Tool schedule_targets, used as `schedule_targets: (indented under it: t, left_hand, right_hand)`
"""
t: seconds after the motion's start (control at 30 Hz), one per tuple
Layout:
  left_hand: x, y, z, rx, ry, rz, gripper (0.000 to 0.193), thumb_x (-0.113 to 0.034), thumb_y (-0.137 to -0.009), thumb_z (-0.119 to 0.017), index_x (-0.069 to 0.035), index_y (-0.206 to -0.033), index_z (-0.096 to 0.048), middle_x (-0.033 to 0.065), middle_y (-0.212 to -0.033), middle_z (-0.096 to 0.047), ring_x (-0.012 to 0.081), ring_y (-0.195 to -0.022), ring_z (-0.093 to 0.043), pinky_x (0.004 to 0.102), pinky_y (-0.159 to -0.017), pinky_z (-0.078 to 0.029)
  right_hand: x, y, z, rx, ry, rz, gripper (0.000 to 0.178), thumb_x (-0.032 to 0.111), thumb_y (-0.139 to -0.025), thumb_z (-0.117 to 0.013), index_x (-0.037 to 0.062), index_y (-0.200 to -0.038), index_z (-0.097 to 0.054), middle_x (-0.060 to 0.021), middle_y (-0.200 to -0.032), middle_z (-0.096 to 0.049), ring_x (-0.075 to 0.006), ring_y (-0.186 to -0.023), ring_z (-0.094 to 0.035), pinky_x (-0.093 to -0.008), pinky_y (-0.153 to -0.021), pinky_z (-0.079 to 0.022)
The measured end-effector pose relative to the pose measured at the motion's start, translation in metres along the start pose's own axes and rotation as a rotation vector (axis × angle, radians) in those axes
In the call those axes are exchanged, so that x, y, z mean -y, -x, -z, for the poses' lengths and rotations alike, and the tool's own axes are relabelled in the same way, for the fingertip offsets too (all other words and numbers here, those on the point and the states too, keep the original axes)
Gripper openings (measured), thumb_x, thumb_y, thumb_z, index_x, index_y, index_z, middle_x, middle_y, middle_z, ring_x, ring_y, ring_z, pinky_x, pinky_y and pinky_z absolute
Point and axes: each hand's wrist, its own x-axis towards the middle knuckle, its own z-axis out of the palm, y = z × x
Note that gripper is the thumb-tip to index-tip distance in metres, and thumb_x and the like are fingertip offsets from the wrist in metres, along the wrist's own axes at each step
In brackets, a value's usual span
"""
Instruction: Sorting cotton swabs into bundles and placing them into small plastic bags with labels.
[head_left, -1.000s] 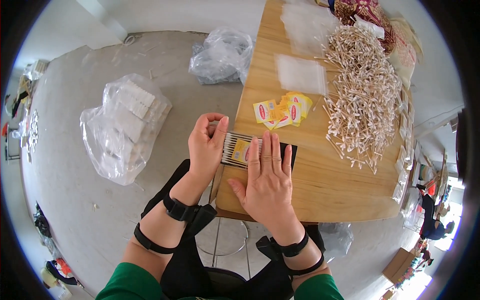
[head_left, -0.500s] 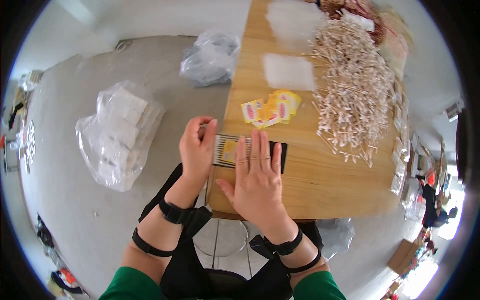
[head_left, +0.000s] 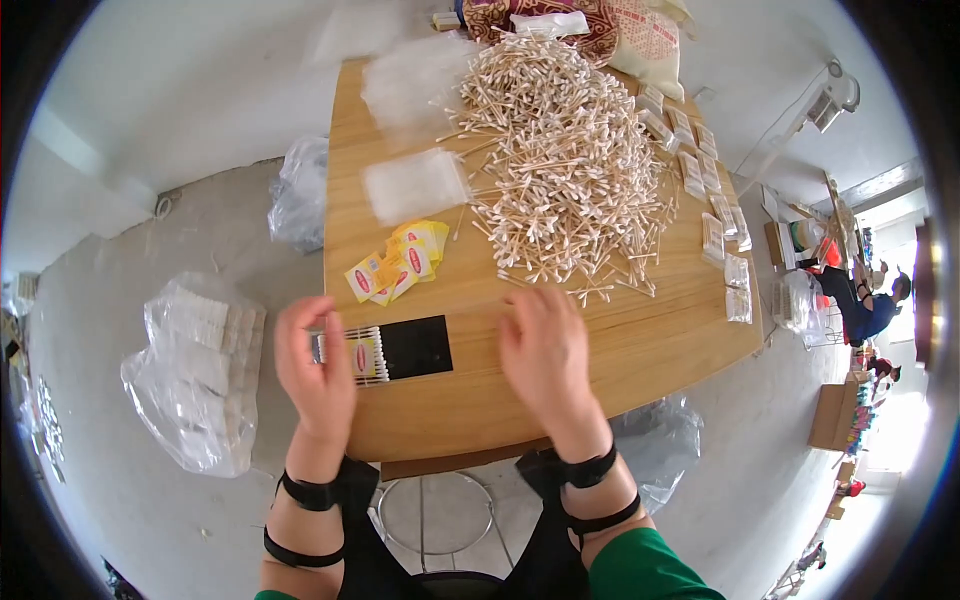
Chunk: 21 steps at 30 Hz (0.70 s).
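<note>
Near the table's left edge lies a flat cotton swab pack (head_left: 372,356), a row of white-tipped swabs with a yellow card on them. A black flat piece (head_left: 425,345) extends to its right. My left hand (head_left: 317,372) is closed at the pack's left end, fingers curled and thumb beside them; it hides that end. To the right of the black piece, my right hand (head_left: 550,350) hovers above the wood, blurred, with thumb apart from the fingers and nothing visible in it. Yellow-and-white cards (head_left: 405,262) lie fanned behind the pack.
A large heap of loose cotton swabs (head_left: 570,160) covers the table's (head_left: 460,415) middle. Clear plastic sleeves (head_left: 415,187) are stacked left of it. Several filled packs (head_left: 712,238) line the right edge. A bag of white packs (head_left: 205,350) lies on the floor at left.
My right hand has lifted off the swab pack and moved right, baring its card and the black piece. My left hand stays at the pack's left end. The view has turned rightward.
</note>
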Motion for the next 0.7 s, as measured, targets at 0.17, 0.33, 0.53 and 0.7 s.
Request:
schedule_targets:
  t: [0.17,0.33,0.53,0.7]
  left_hand:
    - [-0.06,0.001,-0.036,0.259,0.146,-0.077,0.02,0.003,-0.094,-0.065,0.0,-0.114,-0.064,0.0166,-0.112,-0.068,0.0331,-0.099,-0.066,0.0377,-0.087,-0.053]
    - [-0.069,0.008,-0.065,0.409,0.157,-0.086,0.034,0.007,-0.087,-0.068,0.001,-0.121,-0.062,0.0187,-0.124,-0.064,0.0387,-0.109,-0.063,0.0439,-0.093,-0.052]
    - [-0.074,0.015,-0.09,0.478,0.102,-0.156,0.04,0.003,-0.082,-0.075,-0.001,-0.12,-0.063,0.017,-0.124,-0.064,0.0385,-0.114,-0.061,0.0467,-0.096,-0.05]
    - [-0.077,0.008,-0.086,0.575,0.033,-0.131,0.031,-0.002,-0.076,-0.081,-0.005,-0.104,-0.069,0.0121,-0.115,-0.065,0.035,-0.108,-0.061,0.0441,-0.094,-0.049]
  right_hand:
    - [-0.039,0.002,0.016,-0.024,0.03,-0.164,0.018,0.005,-0.085,-0.071,0.003,-0.103,-0.066,-0.0156,-0.097,-0.062,-0.0384,-0.097,-0.061,-0.0481,-0.083,-0.051]
    - [-0.042,0.004,0.011,-0.027,-0.025,-0.132,0.009,0.006,-0.087,-0.07,0.0046,-0.091,-0.062,-0.0151,-0.094,-0.06,-0.0379,-0.094,-0.061,-0.0473,-0.081,-0.052]
    - [-0.045,0.014,0.021,0.073,-0.155,-0.085,0.009,0.005,-0.084,-0.073,0.0054,-0.091,-0.067,-0.0138,-0.092,-0.064,-0.0372,-0.089,-0.064,-0.0469,-0.076,-0.052]
    - [-0.08,0.007,0.049,-0.117,-0.034,-0.14,0.017,0.002,-0.082,-0.075,0.0068,-0.098,-0.07,-0.0142,-0.094,-0.065,-0.0355,-0.092,-0.065,-0.0444,-0.08,-0.053]
